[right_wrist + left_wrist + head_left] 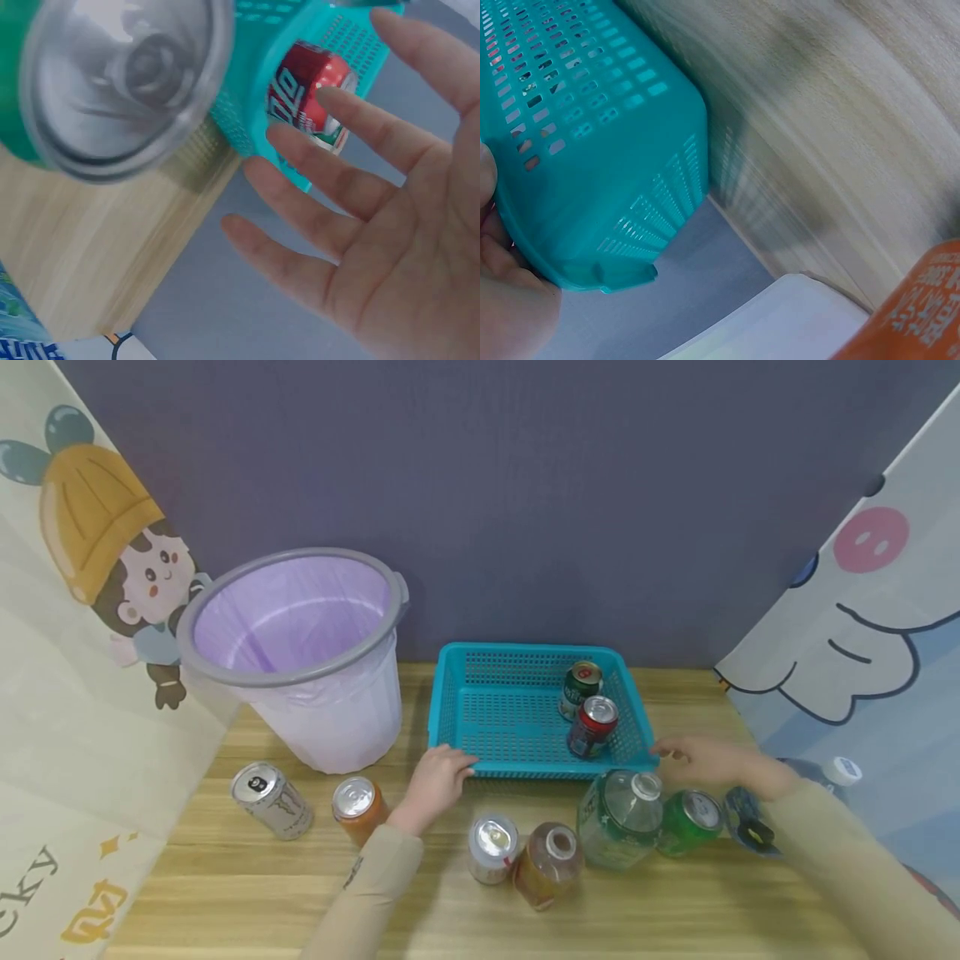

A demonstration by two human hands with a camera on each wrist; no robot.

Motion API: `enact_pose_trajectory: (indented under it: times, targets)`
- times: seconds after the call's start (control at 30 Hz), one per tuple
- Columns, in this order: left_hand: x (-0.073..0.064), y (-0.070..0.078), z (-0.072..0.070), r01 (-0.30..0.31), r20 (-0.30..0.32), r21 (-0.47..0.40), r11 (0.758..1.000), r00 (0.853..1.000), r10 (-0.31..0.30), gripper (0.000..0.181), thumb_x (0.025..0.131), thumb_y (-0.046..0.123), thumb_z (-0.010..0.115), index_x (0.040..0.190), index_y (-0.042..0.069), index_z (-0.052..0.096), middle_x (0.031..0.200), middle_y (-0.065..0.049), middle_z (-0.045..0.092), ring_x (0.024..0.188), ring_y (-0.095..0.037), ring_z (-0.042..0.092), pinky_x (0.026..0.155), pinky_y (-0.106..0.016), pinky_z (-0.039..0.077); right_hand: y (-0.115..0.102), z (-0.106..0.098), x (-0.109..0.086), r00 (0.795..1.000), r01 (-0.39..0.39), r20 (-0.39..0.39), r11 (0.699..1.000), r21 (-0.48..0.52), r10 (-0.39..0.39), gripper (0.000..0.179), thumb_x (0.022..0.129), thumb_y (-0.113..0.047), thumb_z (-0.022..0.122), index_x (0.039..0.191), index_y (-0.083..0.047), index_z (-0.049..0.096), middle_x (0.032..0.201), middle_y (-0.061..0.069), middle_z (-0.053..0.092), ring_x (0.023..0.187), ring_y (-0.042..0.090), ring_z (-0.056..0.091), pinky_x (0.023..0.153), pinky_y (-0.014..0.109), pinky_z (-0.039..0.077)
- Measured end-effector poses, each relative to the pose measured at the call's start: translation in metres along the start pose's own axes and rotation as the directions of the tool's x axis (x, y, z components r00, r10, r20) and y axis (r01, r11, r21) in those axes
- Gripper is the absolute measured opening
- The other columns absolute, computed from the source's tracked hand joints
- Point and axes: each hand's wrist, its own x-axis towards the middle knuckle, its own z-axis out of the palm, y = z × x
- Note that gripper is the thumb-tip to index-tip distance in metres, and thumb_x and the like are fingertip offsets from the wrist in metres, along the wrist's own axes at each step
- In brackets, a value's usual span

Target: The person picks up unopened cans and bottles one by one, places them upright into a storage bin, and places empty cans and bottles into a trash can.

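Note:
My left hand [437, 783] grips the front left rim of a turquoise plastic basket [498, 718]. In the left wrist view, its fingers are curled at the basket's edge. At the front right corner is my right hand [701, 762], its fingers spread and straight in the right wrist view. Inside the basket, a dark green can [579, 693] and a red soda can [592, 728] stand together at the right side. Just in front of the basket are a large clear bottle [619, 827] with a green label and a green can [688, 825].
A lined bin [337, 718] stands left of the basket. Nearer me are a white-grey can [281, 806], an orange can [360, 814], a silver-topped can [492, 847] and a bottle of amber liquid [547, 868]. A white-capped bottle [842, 770] lies at the right edge.

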Motion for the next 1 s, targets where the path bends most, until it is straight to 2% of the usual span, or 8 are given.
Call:
enact_pose_trajectory:
  times: [0.13, 0.27, 0.4, 0.57, 0.83, 1.0]
  targets:
    - [0.0, 0.0, 0.0, 0.0, 0.002, 0.004, 1.0, 1.0, 0.0, 0.016, 0.084, 0.011, 0.069, 0.098, 0.008, 0.073, 0.094, -0.004, 0.073, 0.087, -0.02, 0.065, 0.084, -0.035, 0.049, -0.003, 0.006, -0.005, 1.0, -0.013, 0.003, 1.0, 0.015, 0.013, 0.058, 0.084, -0.036, 0.067, 0.124, 0.005, 0.056, 0.124, 0.028, 0.055, 0.113, 0.05, 0.05, 0.088, 0.059, 0.046]
    - [0.001, 0.0, 0.0, -0.003, -0.002, 0.008, 1.0, 1.0, 0.003, 0.015, 0.083, 0.011, 0.07, 0.098, 0.008, 0.073, 0.094, -0.004, 0.073, 0.088, -0.019, 0.066, 0.088, -0.037, 0.048, -0.005, 0.011, -0.009, 1.0, -0.002, 0.0, 1.0, -0.011, 0.002, 0.058, 0.084, -0.037, 0.067, 0.123, 0.004, 0.056, 0.126, 0.029, 0.053, 0.116, 0.051, 0.048, 0.092, 0.062, 0.043]
    - [0.001, 0.0, 0.001, -0.004, 0.0, 0.012, 1.0, 1.0, 0.004, 0.015, 0.083, 0.011, 0.07, 0.098, 0.008, 0.073, 0.094, -0.004, 0.073, 0.089, -0.019, 0.066, 0.09, -0.038, 0.048, -0.005, 0.013, -0.011, 0.999, 0.045, -0.022, 0.998, -0.048, -0.046, 0.056, 0.082, -0.033, 0.07, 0.121, 0.004, 0.057, 0.121, 0.027, 0.056, 0.11, 0.046, 0.054, 0.088, 0.057, 0.047]
    - [0.001, 0.0, 0.0, 0.002, 0.005, 0.01, 1.0, 1.0, -0.002, 0.016, 0.084, 0.01, 0.069, 0.098, 0.008, 0.073, 0.094, -0.005, 0.073, 0.09, -0.02, 0.066, 0.093, -0.038, 0.047, -0.001, 0.018, -0.014, 0.996, 0.082, -0.026, 0.994, -0.074, -0.084, 0.06, 0.071, -0.025, 0.078, 0.121, 0.002, 0.057, 0.119, 0.025, 0.057, 0.107, 0.045, 0.055, 0.084, 0.055, 0.049]
    - [0.001, -0.001, 0.002, 0.003, 0.009, 0.007, 1.0, 1.0, -0.003, 0.016, 0.084, 0.01, 0.069, 0.099, 0.008, 0.073, 0.096, -0.005, 0.073, 0.091, -0.021, 0.067, 0.096, -0.04, 0.046, 0.006, 0.03, -0.018, 1.0, 0.029, 0.007, 0.999, -0.034, -0.029, 0.073, 0.06, -0.019, 0.083, 0.122, 0.008, 0.055, 0.123, 0.031, 0.054, 0.108, 0.05, 0.052, 0.086, 0.059, 0.047]
    - [0.001, -0.001, 0.001, 0.012, 0.016, -0.001, 1.0, 1.0, -0.012, 0.017, 0.084, 0.01, 0.069, 0.1, 0.008, 0.072, 0.097, -0.005, 0.073, 0.093, -0.02, 0.067, 0.096, -0.04, 0.045, 0.011, 0.038, -0.02, 0.998, 0.067, 0.012, 0.998, -0.005, -0.067, 0.077, 0.057, -0.018, 0.083, 0.123, 0.01, 0.054, 0.114, 0.024, 0.06, 0.098, 0.04, 0.059, 0.08, 0.049, 0.053]
